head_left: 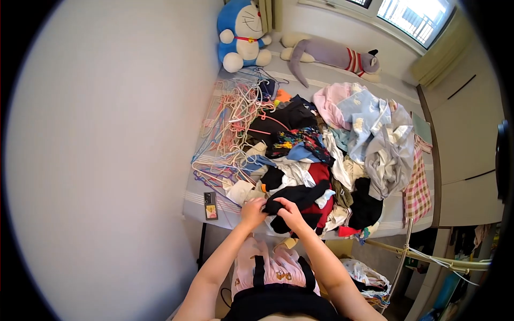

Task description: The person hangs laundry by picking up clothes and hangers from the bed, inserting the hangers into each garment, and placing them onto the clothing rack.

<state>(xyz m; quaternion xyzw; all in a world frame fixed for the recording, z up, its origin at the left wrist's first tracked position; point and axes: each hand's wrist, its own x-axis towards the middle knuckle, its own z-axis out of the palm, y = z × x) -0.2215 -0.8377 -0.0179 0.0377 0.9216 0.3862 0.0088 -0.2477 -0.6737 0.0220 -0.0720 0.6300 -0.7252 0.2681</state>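
Observation:
My left hand and my right hand are close together at the near edge of the bed, both closed on a black garment. Its exact kind cannot be made out. Part of the cloth is bunched between my fingers, and the rest lies toward the right over the pile. Just beyond my hands are a white cloth and a dark red garment. To the left of my left hand, a phone lies on the bed.
Tangled hangers cover the bed's left side. Mixed clothes are heaped in the middle, with pale bedding to the right. A blue plush toy and a long grey plush sit at the back. A metal rack stands at the lower right.

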